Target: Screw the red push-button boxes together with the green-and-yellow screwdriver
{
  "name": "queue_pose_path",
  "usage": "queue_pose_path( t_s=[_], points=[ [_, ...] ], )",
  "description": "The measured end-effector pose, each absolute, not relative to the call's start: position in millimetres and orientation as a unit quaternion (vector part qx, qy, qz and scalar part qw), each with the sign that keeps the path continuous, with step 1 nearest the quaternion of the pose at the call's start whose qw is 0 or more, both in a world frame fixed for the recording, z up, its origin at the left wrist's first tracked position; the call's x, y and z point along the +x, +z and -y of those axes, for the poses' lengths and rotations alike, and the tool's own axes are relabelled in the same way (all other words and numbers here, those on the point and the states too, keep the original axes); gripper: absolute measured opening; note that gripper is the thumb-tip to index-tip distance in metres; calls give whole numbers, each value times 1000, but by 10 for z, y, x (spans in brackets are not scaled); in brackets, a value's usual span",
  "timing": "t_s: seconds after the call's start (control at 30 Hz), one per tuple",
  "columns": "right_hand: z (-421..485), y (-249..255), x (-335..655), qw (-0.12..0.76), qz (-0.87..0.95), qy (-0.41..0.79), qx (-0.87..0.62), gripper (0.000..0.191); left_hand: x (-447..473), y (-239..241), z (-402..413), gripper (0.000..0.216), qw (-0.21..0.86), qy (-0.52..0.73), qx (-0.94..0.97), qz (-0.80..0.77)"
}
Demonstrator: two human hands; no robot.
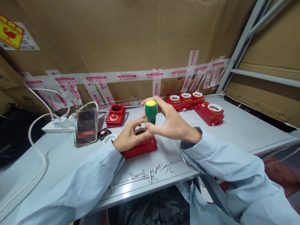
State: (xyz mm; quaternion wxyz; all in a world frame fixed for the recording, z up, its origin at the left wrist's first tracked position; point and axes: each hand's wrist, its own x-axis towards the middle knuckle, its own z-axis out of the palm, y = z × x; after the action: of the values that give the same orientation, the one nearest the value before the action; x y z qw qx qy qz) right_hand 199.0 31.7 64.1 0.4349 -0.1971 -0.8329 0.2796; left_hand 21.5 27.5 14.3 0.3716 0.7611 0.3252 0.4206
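My right hand is closed around a green screwdriver with a yellow cap, held upright with its tip down on a red box on the grey table. My left hand rests on the red box and pinches at the screwdriver's shaft near a white ring on the box's top. Several small screws lie on the table just in front of the box.
More red boxes with white rings stand at the back right, another red one at the back middle. A white power strip with cables and a blurred object sit at the back left. Cardboard walls surround the table.
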Motion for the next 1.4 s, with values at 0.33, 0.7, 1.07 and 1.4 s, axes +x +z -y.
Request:
queue_pose_path(
  t_s=[0.33, 0.7, 1.07, 1.4],
  points=[
    [-307, 670, 2025, 445, 832, 253, -214, 32, 179, 195, -287, 24, 212, 328, 854, -345],
    [-294, 674, 2038, 449, 803, 338, -199, 43, 162, 226, -303, 11, 128, 207, 927, -286],
    [-336, 688, 2055, 448, 788, 380, -184, 44, 181, 167, -307, 17, 15, 111, 945, -308],
    [-312, 749, 2107, 458, 818, 143, -317, 30, 224, 116, -297, 19, -2, 80, 938, -338]
  ],
)
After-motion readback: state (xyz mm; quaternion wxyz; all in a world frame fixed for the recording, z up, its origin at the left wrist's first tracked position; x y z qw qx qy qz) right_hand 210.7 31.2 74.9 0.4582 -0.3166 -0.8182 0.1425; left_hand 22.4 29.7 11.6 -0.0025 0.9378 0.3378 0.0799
